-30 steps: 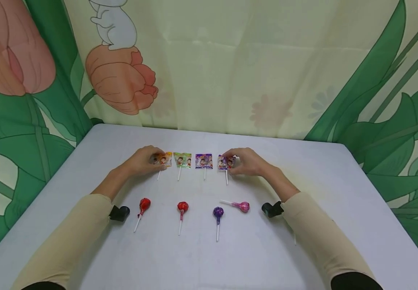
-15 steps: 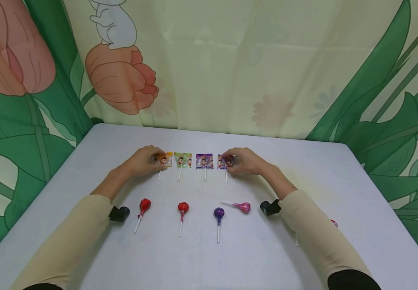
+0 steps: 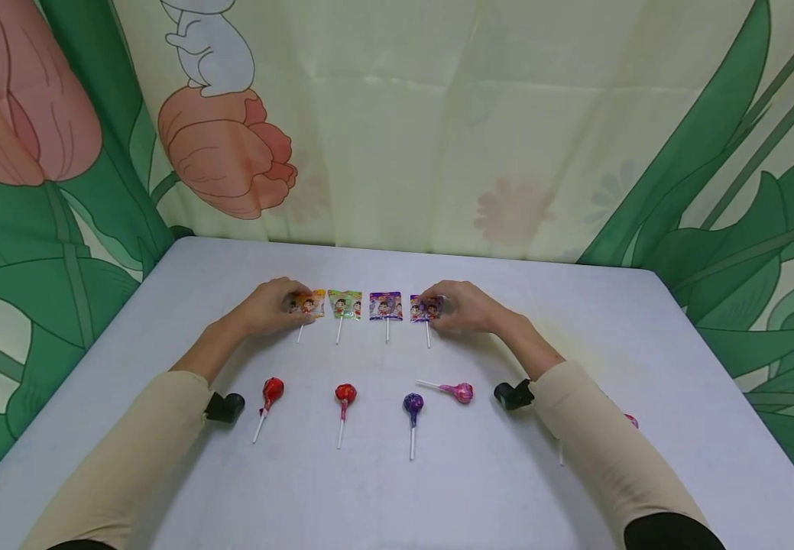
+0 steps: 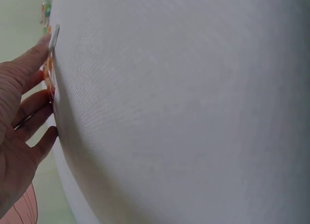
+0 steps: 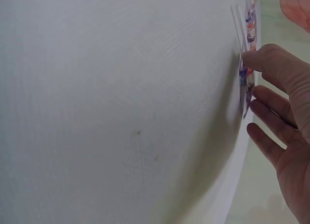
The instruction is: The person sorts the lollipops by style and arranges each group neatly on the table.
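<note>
At the left end of a row of flat-wrapped lollipops, my left hand (image 3: 271,307) holds the orange-wrapped lollipop (image 3: 310,302) between thumb and fingers. Its white stick points toward me. Beside it lie a green-wrapped lollipop (image 3: 345,304) and a purple-wrapped lollipop (image 3: 386,305), neither touched. My right hand (image 3: 467,307) holds another purple-wrapped lollipop (image 3: 424,308) at the row's right end, thumb near the stick. In the left wrist view the thumb (image 4: 36,56) lies by the stick. The right wrist view shows the right hand's fingers (image 5: 271,120) around the wrapper's far edge.
Nearer me lie round lollipops: a red one (image 3: 273,391) at left, a second red one (image 3: 345,394), a purple one (image 3: 413,405) and a pink one (image 3: 462,393) on its side. Another pinkish one (image 3: 632,420) is mostly hidden by my right sleeve. A white cloth covers the table (image 3: 369,504).
My right hand and the purple-wrapped lollipop have shifted slightly left, closer to the row. The round lollipop behind the right sleeve has come partly into view. The left hand stays in place.
</note>
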{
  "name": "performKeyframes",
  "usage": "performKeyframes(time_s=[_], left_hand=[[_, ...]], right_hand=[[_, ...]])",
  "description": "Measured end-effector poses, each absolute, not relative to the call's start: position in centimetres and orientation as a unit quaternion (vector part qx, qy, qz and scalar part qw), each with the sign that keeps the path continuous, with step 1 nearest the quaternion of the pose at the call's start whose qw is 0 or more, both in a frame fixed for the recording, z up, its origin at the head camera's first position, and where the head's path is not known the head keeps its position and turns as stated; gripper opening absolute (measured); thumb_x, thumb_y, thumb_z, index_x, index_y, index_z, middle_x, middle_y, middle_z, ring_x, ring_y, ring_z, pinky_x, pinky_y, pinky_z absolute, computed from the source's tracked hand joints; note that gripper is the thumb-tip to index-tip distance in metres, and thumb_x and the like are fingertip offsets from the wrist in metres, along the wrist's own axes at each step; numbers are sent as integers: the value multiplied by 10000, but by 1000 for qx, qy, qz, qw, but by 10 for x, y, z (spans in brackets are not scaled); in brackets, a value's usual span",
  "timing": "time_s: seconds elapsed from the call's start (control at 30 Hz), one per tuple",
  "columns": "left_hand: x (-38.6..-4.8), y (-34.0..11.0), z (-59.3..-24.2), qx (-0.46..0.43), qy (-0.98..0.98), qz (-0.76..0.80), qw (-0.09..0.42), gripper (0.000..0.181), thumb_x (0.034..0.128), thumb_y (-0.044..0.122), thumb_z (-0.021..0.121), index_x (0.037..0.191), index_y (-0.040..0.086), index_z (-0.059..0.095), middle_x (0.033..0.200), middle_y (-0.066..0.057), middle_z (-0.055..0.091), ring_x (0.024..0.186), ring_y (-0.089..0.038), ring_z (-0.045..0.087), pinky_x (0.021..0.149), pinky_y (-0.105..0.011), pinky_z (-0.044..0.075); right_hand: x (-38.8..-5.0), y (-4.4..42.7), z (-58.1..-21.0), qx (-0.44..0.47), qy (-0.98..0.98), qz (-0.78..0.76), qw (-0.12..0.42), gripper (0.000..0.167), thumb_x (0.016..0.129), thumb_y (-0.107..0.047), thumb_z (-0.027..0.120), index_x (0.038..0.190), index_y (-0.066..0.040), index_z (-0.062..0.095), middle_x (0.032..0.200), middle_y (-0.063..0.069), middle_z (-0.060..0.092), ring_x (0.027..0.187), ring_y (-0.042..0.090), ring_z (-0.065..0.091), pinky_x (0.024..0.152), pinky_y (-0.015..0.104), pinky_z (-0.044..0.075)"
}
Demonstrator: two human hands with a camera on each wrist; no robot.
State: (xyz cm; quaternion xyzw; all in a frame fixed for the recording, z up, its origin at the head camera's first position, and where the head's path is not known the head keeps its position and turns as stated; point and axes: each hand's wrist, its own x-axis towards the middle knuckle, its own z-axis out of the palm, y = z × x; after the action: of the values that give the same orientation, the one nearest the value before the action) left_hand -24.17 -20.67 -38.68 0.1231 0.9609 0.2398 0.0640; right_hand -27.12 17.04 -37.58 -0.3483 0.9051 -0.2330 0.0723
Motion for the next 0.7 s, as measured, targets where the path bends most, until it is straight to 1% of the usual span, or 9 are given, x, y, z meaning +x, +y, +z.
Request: performKeyframes(time_s=[0.17, 0.3, 0.43, 0.6, 0.7], left_hand=[[-242, -207, -387, 124, 961, 239, 62, 558, 932, 243, 768, 1392, -7, 575, 1409, -238, 549, 1335, -405, 479, 1151, -563, 379], [-242, -207, -389, 121, 961, 238, 70, 564, 937, 242, 761, 1408, 3, 566, 1428, -238, 533, 1351, -407, 463, 1158, -565, 369], [-241, -209, -389, 121, 960, 240, 75, 567, 938, 245, 760, 1414, 7, 564, 1415, -236, 537, 1329, -401, 469, 1150, -570, 376], [-243, -210, -388, 125, 960, 239, 75, 577, 939, 251, 759, 1421, 7, 557, 1418, -238, 532, 1330, -402, 463, 1151, -572, 376], [-243, -210, -388, 125, 959, 241, 77, 582, 941, 251, 758, 1427, 9, 551, 1433, -240, 522, 1347, -407, 452, 1158, -573, 366]], right_hand=[[-268, 172, -374, -354, 902, -237, 68, 469, 858, -118, 789, 1300, -14, 673, 1335, 168, 655, 1301, 355, 563, 1135, 515, 408], [-264, 174, -371, -359, 900, -239, 65, 478, 857, -111, 790, 1305, -1, 664, 1335, 170, 656, 1304, 359, 562, 1139, 522, 403], [-260, 179, -367, -351, 900, -250, 69, 487, 862, -105, 784, 1321, -9, 654, 1351, 156, 650, 1321, 352, 551, 1137, 530, 406], [-254, 189, -359, -339, 897, -276, 62, 495, 872, -101, 778, 1341, -21, 640, 1366, 136, 645, 1318, 356, 547, 1091, 575, 435], [-249, 196, -354, -336, 896, -285, 56, 512, 884, -122, 779, 1359, -16, 624, 1370, 129, 644, 1309, 381, 544, 1069, 596, 443]])
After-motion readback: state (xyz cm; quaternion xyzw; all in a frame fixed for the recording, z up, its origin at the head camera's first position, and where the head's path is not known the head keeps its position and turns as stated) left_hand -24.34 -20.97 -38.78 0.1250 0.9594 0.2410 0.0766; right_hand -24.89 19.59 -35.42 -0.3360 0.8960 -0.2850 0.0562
